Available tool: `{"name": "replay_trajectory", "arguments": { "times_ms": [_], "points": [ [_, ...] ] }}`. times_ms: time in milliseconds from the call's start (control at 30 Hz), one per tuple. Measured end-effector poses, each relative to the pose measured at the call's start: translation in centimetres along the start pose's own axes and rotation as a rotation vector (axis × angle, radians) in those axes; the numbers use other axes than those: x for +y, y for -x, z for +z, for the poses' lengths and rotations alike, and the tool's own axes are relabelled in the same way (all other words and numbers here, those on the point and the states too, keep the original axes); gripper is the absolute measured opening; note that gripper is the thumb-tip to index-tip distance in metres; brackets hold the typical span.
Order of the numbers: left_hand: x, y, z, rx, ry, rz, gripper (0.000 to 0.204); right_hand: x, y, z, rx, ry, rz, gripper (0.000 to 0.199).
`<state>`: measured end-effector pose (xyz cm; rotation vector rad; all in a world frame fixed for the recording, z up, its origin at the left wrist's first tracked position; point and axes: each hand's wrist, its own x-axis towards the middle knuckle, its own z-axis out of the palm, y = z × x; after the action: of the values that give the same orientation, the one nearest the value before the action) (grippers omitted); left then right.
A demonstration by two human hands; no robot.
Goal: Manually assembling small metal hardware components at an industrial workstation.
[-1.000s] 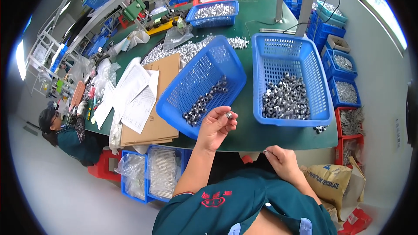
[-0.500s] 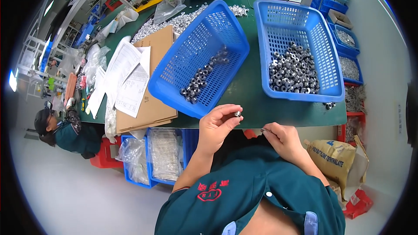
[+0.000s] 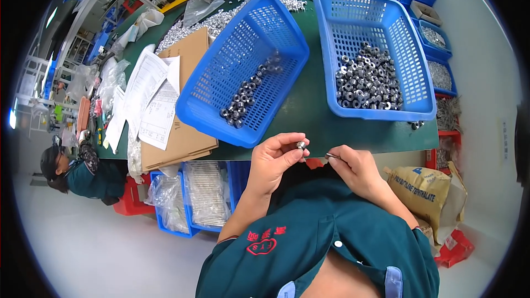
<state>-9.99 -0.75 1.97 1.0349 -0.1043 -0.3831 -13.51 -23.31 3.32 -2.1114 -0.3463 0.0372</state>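
Note:
My left hand (image 3: 275, 157) pinches a small shiny metal bushing (image 3: 301, 145) between thumb and fingers, just off the table's front edge. To its right, my right hand (image 3: 359, 170) is closed on a thin dark pin-like tool (image 3: 332, 155), whose tip points at the bushing across a small gap. Most of that tool is hidden in my fingers. Beyond my left hand, a tilted blue basket (image 3: 190, 111) holds a short row of similar metal pieces (image 3: 241, 99). A second blue basket (image 3: 419, 91), beyond my right hand, holds a larger heap of them (image 3: 369, 80).
Papers (image 3: 157, 96) and flat cardboard (image 3: 190, 77) lie left of the baskets on the green table (image 3: 309, 132). Loose silvery parts (image 3: 221, 25) spread behind. A co-worker (image 3: 83, 168) sits at far left. A yellow sack (image 3: 422, 193) stands at right, below the table.
The view has shifted a little, so the baskets appear farther left and higher. My right hand has come slightly nearer my left, and more of the tool's tip shows.

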Motion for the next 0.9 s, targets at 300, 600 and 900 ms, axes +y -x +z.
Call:
{"name": "replay_trajectory", "arguments": {
  "times_ms": [300, 600, 900],
  "points": [
    [-0.9, 0.0, 1.9, 0.034, -0.037, -0.057, 0.039, -0.5, -1.1, 0.8, -0.165, -1.211, 0.505, 0.015],
    [-1.5, 0.0, 2.6, 0.033, -0.164, 0.003, 0.040, 0.5, -0.9, 1.3, -0.206, -1.422, 0.614, 0.009],
    [-1.7, -0.1, 2.9, 0.051, -0.180, 0.055, 0.040, 0.6, -1.0, 1.3, -0.253, -1.525, 0.639, 0.009]
  ]
}}
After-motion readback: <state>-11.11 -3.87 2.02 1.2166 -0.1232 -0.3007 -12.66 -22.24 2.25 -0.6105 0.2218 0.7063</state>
